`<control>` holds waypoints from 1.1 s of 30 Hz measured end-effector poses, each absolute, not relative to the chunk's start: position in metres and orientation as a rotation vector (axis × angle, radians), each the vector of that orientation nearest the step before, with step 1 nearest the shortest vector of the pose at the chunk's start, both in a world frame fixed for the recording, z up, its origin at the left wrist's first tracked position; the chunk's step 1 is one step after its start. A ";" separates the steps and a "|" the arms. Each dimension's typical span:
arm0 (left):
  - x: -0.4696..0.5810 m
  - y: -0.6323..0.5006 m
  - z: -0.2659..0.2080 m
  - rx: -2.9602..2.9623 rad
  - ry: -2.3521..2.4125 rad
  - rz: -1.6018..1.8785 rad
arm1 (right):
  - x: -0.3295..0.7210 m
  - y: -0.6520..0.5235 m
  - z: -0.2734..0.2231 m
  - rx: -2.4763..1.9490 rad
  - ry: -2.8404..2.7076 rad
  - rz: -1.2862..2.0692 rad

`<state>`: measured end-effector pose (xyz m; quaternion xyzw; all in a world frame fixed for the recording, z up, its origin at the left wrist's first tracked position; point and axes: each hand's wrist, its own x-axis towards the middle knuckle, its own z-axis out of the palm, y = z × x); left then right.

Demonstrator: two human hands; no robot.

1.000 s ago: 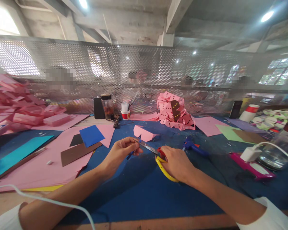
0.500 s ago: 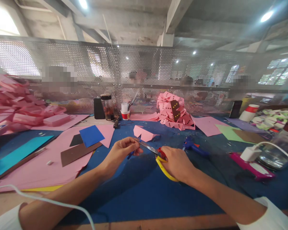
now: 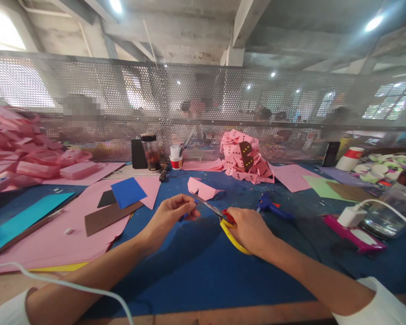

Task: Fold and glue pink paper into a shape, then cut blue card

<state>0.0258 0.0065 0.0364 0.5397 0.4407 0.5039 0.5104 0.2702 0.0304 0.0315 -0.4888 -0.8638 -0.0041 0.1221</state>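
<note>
My right hand (image 3: pixel 248 228) is closed around a pair of scissors (image 3: pixel 212 207) with yellow and red handles. The blades point up and left, their tips close to the fingers of my left hand (image 3: pixel 176 212). That hand pinches a small blue piece (image 3: pixel 182 217), mostly covered by the fingers; it looks like paper or foam sheet. Just beyond the blades lies a folded pink cut-out (image 3: pixel 205 188) on the blue table covering (image 3: pixel 196 275). A blue glue gun (image 3: pixel 272 206) rests to the right of the scissors.
At left are pink sheets (image 3: pixel 61 234) with blue (image 3: pixel 128 192) and brown pieces (image 3: pixel 111 219) on top, and a pink pile (image 3: pixel 30 153). Dotted pink pieces (image 3: pixel 240 158) are heaped at the back. A magenta power strip (image 3: pixel 355 234) and jar (image 3: pixel 392 212) stand right. A white cable (image 3: pixel 71 284) crosses my left forearm.
Less of the blue piece shows at my left fingers and beside the blades. Both hands stay in nearly the same place.
</note>
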 end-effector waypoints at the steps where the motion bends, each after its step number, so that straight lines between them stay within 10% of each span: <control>1: 0.026 0.006 0.037 1.300 1.062 1.213 | 0.270 0.030 0.031 -1.420 -2.521 -0.014; 33: 0.026 0.005 0.034 1.306 1.026 1.236 | 0.269 0.029 0.025 -1.342 -2.515 0.038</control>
